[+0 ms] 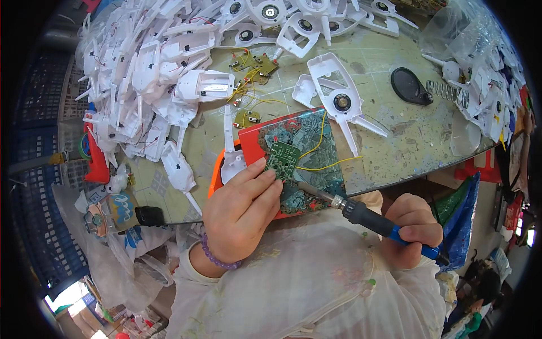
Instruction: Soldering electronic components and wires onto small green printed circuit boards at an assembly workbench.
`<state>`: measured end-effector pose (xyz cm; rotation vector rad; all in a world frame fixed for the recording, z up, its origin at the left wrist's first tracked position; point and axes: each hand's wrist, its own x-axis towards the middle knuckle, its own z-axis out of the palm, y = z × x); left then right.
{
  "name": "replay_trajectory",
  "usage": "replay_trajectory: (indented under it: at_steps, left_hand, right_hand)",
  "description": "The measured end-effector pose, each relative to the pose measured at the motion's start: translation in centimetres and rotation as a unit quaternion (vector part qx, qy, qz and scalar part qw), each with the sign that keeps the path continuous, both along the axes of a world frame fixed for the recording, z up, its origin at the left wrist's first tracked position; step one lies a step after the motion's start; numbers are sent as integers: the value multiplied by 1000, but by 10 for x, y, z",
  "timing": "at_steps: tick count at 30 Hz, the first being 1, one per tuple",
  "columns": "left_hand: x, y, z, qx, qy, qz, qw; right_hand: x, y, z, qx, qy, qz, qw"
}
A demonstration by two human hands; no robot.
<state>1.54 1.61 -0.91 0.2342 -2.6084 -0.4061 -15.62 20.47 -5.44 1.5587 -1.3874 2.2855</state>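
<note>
My left hand (243, 206), a purple bead bracelet at its wrist, holds the lower left edge of a small green circuit board (284, 156) with its fingers together. Two yellow wires (323, 134) run out from the board's right side. Beneath it lies a red mat with a worn teal pattern (324, 164). My right hand (412, 229) is closed round the blue handle of a soldering iron (367, 217). The iron's metal tip points left, low over the mat just below the board; whether it touches anything cannot be made out.
White plastic casings (152, 73) are heaped at the left and back, more at the right. One open casing with a round speaker (339, 101) lies behind the mat. Yellowish boards with wires (254, 70), a black oval piece (410, 86) and a metal spring (446, 92) lie on the table.
</note>
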Motion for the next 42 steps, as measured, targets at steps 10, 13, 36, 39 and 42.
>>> replay_trajectory:
  at_steps: [10, 13, 36, 39, 42]
  left_hand:
    - [-1, 0, 0, -10, -5, 0, 1000]
    - [-2, 0, 1, -12, -6, -3, 1000]
    - [-4, 7, 6, 15, -31, 30, 999]
    - [-6, 3, 4, -25, -9, 0, 1000]
    - [-7, 3, 7, -15, -16, -7, 1000]
  right_hand:
    - [1, -5, 0, 1, 12, 9, 1000]
    - [1, -6, 0, -3, 18, 10, 1000]
    - [-3, -5, -8, -39, 61, 0, 997]
    - [0, 3, -6, -76, 3, -69, 995]
    - [-7, 24, 11, -75, -74, -115, 988]
